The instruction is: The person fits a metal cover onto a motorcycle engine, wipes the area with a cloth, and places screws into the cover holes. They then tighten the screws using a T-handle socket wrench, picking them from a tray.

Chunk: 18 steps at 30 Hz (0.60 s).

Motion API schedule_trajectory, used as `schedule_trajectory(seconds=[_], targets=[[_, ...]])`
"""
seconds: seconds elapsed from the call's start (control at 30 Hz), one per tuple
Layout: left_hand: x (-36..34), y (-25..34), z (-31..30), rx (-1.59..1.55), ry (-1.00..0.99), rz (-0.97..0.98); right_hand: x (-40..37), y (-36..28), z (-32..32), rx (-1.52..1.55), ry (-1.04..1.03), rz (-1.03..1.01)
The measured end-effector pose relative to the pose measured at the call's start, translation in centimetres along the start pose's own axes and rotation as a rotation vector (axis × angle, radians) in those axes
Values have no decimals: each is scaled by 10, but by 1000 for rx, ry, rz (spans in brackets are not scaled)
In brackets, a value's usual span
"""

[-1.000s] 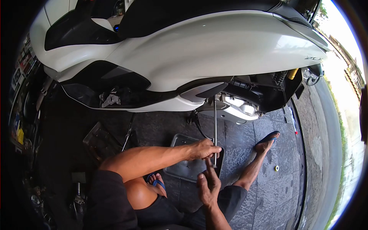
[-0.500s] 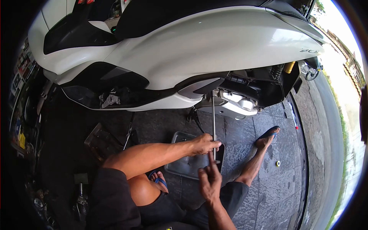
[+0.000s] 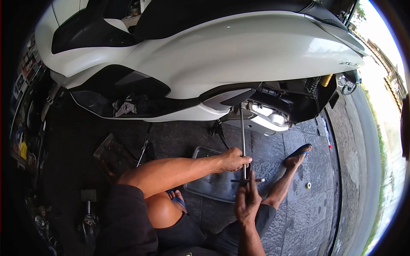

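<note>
A long T-handle wrench (image 3: 243,136) runs from the engine side of a white scooter (image 3: 200,51) down toward me. My left hand (image 3: 235,159) is closed around its shaft, a little above the crossbar. Just below the crossbar is my right hand (image 3: 247,204), fingers stretched upward and apart, touching or very near the handle; it does not grip it. The wrench's far end meets the scooter beside the silver engine cover (image 3: 269,115), and its tip is hidden there.
A dark shallow tray (image 3: 197,187) lies on the tiled floor beneath my hands. A crumpled rag (image 3: 124,106) rests on the scooter's footboard. A small yellow-and-white roll (image 3: 308,185) is on the floor to the right. Left stands a metal stand-like tool (image 3: 89,209).
The wrench's crossbar has turned and now shows sideways. My right hand has shifted right and down, its fingers straightening from one pointing finger. My left hand keeps its hold on the shaft.
</note>
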<state>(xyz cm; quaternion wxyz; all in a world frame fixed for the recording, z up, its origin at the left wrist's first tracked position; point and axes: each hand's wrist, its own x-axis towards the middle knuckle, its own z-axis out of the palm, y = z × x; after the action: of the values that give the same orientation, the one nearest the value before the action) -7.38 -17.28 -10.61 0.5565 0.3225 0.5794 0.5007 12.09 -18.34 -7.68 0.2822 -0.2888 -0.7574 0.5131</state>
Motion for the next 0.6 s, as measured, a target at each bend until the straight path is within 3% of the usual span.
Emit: schedule_trajectory(seconds=[0.07, 0.17, 0.23, 0.3, 0.53, 0.6], targets=[[-5, 4, -1, -12, 21, 17, 6, 22, -12, 35, 134, 91], [-10, 7, -3, -32, -10, 9, 6, 37, -9, -23, 88, 180], [-8, 3, -1, -29, -2, 6, 5, 42, 9, 23, 161, 204], [-4, 1, -1, -52, 4, 30, 8, 39, 14, -295, 160, 91], [-6, 3, 3, 17, 67, 36, 12, 26, 18, -438, 178, 141], [-8, 5, 4, -23, 69, 28, 16, 34, 19, -296, 177, 98]])
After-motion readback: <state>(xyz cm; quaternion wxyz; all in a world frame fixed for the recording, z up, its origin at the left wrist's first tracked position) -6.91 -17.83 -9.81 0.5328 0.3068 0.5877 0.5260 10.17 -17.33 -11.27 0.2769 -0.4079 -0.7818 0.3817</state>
